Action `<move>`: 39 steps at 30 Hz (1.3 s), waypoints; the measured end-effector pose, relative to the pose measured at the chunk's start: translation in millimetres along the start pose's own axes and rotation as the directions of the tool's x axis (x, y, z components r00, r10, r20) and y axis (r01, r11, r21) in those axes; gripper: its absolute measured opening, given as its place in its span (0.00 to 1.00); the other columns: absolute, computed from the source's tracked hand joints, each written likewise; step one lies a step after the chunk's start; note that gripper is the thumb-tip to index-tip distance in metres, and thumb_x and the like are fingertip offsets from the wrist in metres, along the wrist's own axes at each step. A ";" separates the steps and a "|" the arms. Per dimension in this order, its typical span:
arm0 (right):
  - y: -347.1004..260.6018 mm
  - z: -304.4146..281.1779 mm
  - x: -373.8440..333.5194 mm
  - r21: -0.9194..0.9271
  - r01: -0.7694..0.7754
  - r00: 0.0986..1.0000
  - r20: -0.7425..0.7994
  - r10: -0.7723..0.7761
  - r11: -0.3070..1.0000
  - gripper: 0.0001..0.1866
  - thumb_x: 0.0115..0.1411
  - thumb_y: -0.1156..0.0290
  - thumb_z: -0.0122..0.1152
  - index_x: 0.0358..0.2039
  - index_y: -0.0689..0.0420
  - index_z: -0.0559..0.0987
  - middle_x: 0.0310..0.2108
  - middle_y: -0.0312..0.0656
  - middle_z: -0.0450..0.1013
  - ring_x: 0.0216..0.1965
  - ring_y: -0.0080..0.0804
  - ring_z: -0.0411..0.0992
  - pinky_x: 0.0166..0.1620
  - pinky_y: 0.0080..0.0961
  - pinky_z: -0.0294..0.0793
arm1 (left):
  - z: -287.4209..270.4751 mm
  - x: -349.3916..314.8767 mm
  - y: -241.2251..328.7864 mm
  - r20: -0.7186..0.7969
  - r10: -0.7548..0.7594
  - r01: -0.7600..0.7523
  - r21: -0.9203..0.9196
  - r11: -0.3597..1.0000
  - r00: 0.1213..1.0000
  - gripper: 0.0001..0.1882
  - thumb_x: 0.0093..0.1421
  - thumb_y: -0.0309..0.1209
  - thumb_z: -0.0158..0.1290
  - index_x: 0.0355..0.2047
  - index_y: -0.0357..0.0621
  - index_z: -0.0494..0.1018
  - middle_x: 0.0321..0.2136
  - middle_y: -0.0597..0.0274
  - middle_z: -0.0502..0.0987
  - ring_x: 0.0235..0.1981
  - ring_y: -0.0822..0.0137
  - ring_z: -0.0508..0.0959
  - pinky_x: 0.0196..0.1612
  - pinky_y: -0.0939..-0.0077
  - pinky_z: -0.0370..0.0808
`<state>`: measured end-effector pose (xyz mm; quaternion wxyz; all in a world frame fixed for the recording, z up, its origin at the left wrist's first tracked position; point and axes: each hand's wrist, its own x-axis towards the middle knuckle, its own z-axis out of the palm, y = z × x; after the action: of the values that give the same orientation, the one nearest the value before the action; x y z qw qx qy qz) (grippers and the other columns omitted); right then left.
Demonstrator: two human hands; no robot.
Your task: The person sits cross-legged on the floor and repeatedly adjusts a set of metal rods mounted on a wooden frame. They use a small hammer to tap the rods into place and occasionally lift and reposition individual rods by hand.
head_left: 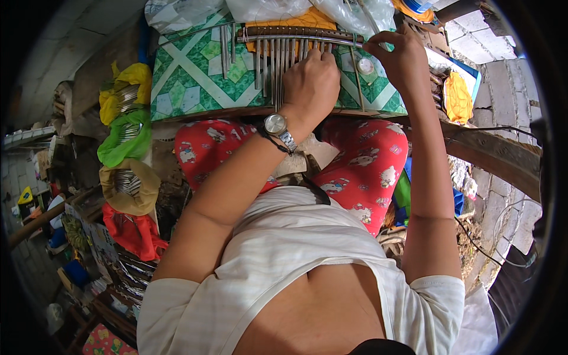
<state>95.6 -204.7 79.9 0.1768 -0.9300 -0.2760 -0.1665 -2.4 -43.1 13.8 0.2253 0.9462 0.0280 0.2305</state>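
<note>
A brown wooden bar with a line of small holes (284, 31) lies across the far side of the green patterned tabletop (198, 89), with a long thin metal rod along its near edge. Slim metal tubes (273, 68) of different lengths hang in a row from it toward me. My left hand (312, 83), a watch on its wrist, is curled over the right-hand tubes, their upper ends showing above its fingers. Beyond the bar's right end, my right hand (402, 56) is raised in a pinch; what its fingertips hold is too small to make out.
Loose metal tubes (225, 53) lie left of the bar. A thin stick (357, 80) and a small round white thing (365, 66) lie to its right. Clear plastic bags (260, 9) line the back. Yellow, green, tan and red cloth bags (127, 136) holding metal pieces stand at left.
</note>
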 end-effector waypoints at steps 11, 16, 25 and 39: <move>-1.3 43.7 38.4 -0.068 0.082 0.962 -0.256 -0.097 0.994 0.08 0.43 0.67 0.78 0.25 0.52 0.88 0.29 0.44 0.70 0.38 0.45 0.70 0.41 0.40 0.71 | 7.6 3.6 -1.2 -0.040 0.033 -0.031 0.047 0.998 0.999 0.07 0.59 0.30 0.55 0.28 0.39 0.76 0.28 0.52 0.79 0.26 0.49 0.83 0.28 0.56 0.81; -9.0 57.9 45.6 0.003 0.080 0.964 -0.256 -0.077 0.997 0.09 0.39 0.68 0.79 0.23 0.51 0.87 0.30 0.45 0.68 0.40 0.47 0.67 0.44 0.41 0.68 | 10.4 3.6 -1.3 -0.043 0.051 -0.048 0.071 0.996 0.998 0.06 0.59 0.30 0.55 0.28 0.40 0.76 0.27 0.52 0.79 0.25 0.50 0.83 0.27 0.59 0.82; -7.2 69.6 47.3 0.006 0.104 0.959 -0.265 -0.098 0.995 0.08 0.39 0.70 0.78 0.23 0.52 0.87 0.30 0.44 0.69 0.40 0.47 0.67 0.44 0.41 0.67 | 14.1 2.1 -2.0 -0.046 0.074 -0.069 0.117 0.991 0.996 0.07 0.60 0.31 0.56 0.29 0.41 0.75 0.27 0.53 0.77 0.27 0.52 0.82 0.26 0.61 0.81; -5.0 78.1 53.6 0.025 0.179 0.945 -0.283 -0.164 0.984 0.08 0.39 0.71 0.77 0.23 0.53 0.87 0.30 0.44 0.69 0.38 0.47 0.68 0.40 0.43 0.69 | 20.8 4.0 -5.1 -0.061 0.089 -0.073 0.231 0.970 0.994 0.20 0.62 0.34 0.54 0.53 0.39 0.78 0.58 0.49 0.71 0.64 0.49 0.67 0.67 0.33 0.56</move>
<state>151.7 -143.5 34.1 0.2221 -0.8648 -0.3322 -0.3040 10.8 -46.5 -3.2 0.1044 0.9574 0.0237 0.2682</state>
